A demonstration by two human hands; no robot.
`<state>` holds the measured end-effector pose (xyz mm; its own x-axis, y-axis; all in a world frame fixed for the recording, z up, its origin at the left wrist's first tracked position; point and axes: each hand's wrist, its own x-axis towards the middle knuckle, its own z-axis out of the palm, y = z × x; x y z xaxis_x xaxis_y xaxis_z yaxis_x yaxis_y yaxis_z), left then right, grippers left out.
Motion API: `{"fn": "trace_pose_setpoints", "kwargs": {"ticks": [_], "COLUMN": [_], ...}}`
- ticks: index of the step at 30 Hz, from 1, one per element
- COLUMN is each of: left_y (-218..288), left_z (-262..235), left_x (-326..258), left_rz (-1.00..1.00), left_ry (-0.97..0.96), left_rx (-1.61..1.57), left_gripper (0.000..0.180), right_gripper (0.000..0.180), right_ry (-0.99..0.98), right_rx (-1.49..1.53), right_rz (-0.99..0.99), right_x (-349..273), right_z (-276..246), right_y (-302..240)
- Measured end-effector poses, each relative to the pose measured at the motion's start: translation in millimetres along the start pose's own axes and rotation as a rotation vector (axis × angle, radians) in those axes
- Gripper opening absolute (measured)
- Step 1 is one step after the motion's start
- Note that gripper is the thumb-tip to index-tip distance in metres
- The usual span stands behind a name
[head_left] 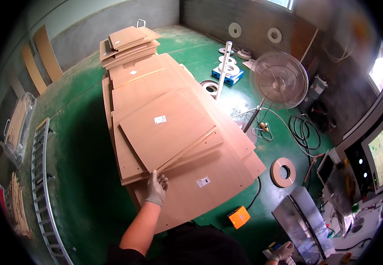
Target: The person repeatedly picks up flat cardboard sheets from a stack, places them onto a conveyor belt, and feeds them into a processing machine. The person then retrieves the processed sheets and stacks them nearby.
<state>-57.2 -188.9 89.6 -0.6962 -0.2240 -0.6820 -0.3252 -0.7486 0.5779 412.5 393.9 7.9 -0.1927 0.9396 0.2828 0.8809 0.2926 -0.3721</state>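
The top panel (167,128), a flat brown board bearing a small white label, lies turned askew on a broad pile of brown boards (187,194). At its near corner is the left hand (157,189), in a pale glove, its fingers bent and narrow, holding that corner. Well to the right of the top panel and nearer the person, the right hand (282,252), also gloved, is beside a shiny metal housing (295,223); its fingers are too small and partly hidden, so I cannot tell whether they hold anything. Beyond the top panel, at the far end of the pile, rises a stack of smaller boards (132,54). To its right stand a round fan (279,81) and, closer in, a brown ring-shaped roll (283,182) on the green floor (262,194). An orange box (239,217) sits to its near right, and a metal ladder (40,185) lies well to its left.
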Motion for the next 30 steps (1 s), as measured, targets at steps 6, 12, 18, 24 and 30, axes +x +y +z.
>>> {"fn": "trace_pose_setpoints", "kwargs": {"ticks": [6,12,18,24,30], "left_y": [-19.0,-85.0,-146.3,-153.9,-100.9], "left_z": [-1.4,-6.3,-34.0,-56.6,-95.6], "left_x": [13.5,-22.6,-101.6,-75.3,-59.8], "left_rz": [0.139,0.001,-0.212,-0.159,-0.186], "left_ry": [-0.055,-0.305,-0.703,-1.233,-0.713], "left_rx": [0.143,0.256,0.642,1.272,0.402], "left_gripper": [0.032,0.036,0.052,0.057,0.061], "right_gripper": [0.023,0.024,0.052,0.034,0.044], "right_ry": [-0.315,-0.914,-1.741,-1.999,-1.58], "right_rx": [0.732,0.871,0.977,1.136,0.974], "right_rz": [-0.106,-0.349,-0.017,0.02,-0.316], "right_x": [-48.5,-89.3,-147.4,-187.4,-183.4], "right_z": [19.2,22.5,38.2,71.8,20.3], "right_y": [-144.2,-294.7,-359.8,-373.8,-387.2]}}
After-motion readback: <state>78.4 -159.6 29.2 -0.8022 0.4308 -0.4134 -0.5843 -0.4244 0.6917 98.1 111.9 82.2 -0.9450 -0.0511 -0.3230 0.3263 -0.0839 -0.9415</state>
